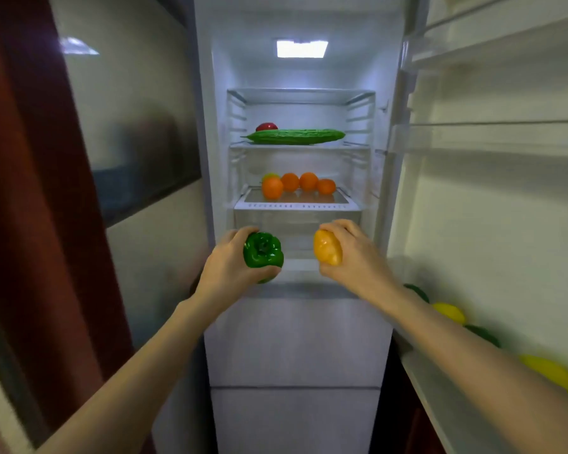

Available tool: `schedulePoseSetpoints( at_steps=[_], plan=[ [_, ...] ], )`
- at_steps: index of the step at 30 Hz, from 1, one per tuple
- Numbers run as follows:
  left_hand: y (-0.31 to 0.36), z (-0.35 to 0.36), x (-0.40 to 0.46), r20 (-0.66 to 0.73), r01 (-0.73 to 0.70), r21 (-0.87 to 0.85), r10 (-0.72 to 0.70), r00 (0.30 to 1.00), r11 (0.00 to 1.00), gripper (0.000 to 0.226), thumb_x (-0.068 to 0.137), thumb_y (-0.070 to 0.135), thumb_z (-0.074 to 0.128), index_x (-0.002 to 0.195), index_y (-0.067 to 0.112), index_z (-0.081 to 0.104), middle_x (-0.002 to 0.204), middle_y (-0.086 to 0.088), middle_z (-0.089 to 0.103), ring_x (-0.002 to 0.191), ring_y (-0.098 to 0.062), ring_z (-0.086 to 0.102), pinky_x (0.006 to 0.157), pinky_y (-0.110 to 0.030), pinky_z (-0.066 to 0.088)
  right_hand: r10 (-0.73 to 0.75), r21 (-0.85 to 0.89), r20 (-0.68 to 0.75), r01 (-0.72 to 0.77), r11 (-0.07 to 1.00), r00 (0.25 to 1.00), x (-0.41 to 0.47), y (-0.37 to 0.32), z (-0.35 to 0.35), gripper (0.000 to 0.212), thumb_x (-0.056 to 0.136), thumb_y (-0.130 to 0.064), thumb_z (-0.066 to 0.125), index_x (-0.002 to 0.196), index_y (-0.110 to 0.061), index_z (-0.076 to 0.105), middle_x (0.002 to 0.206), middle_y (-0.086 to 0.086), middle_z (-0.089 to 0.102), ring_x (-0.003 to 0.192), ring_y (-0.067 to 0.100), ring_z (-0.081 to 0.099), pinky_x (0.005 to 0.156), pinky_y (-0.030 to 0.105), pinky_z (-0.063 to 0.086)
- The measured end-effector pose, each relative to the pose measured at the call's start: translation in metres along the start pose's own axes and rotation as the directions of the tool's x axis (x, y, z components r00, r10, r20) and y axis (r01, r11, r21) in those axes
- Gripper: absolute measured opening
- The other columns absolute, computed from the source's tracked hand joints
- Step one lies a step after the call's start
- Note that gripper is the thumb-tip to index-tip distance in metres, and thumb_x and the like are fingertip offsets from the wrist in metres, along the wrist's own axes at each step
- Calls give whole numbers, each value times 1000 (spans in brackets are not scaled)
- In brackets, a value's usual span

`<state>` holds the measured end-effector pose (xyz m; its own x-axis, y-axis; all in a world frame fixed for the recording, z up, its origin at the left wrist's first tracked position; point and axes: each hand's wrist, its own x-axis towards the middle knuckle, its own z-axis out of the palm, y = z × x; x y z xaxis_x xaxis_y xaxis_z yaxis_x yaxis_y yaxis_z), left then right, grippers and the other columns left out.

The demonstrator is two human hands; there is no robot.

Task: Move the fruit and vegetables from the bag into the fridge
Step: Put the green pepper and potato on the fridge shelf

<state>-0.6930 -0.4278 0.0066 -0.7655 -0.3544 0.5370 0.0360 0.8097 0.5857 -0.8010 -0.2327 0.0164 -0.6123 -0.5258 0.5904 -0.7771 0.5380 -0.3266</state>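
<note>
The fridge stands open in front of me. My left hand (pixel 225 262) grips a green bell pepper (pixel 263 250), and my right hand (pixel 354 253) grips a yellow-orange pepper (pixel 327 247). Both are held side by side just in front of the clear drawer (pixel 295 221) below the lower shelf. Several oranges (pixel 297 185) sit on that lower shelf (pixel 295 204). On the shelf above lie a long green cucumber (pixel 295 136) and a red fruit (pixel 266 126) behind it. The bag is out of view.
The open fridge door (pixel 492 198) stands at the right; its lowest rack (pixel 440 388) holds green and yellow produce (pixel 450 312). Closed freezer drawers (pixel 295 342) sit below my hands. A dark red door frame (pixel 46 224) and a wall are at the left.
</note>
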Motion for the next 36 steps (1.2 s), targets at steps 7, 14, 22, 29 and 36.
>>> schedulePoseSetpoints(
  at_steps=[7,14,22,29,36],
  plan=[
    [-34,36,94,-31,-1,-18,1,1000,1000,70,65,40,80,125,27,46,117,7,48,100,-8,48,83,-25,43,-42,41,27,41,998,999,121,38,55,66,69,-23,76,129,-19,48,128,1,45,111,22,49,85,36,46],
    [-86,64,176,-61,-19,8,19,998,1000,72,64,39,81,125,25,46,117,2,50,104,-14,48,86,-29,43,-42,13,39,41,999,998,213,77,102,67,70,-22,76,130,-21,46,131,0,43,115,20,44,87,32,41],
    [-97,59,270,-165,-171,-26,165,972,985,71,60,40,83,121,25,50,114,3,54,99,-10,49,80,-26,41,-22,-80,-42,19,997,999,297,104,108,67,68,-24,74,129,-20,47,127,3,46,113,25,48,85,36,45],
    [-46,44,339,-271,-402,-55,374,887,914,78,59,51,76,125,21,47,115,-1,52,102,-11,50,82,-20,45,-94,-149,-90,80,986,991,324,115,95,68,70,-28,74,131,-22,45,131,1,44,114,24,48,84,40,49],
    [-40,57,433,-228,-359,83,369,901,930,73,64,42,81,125,16,49,117,-8,54,105,-22,51,83,-28,41,-114,-231,-134,81,970,984,329,133,73,71,71,-29,73,135,-24,42,136,-2,40,116,21,45,78,28,41]
  ],
)
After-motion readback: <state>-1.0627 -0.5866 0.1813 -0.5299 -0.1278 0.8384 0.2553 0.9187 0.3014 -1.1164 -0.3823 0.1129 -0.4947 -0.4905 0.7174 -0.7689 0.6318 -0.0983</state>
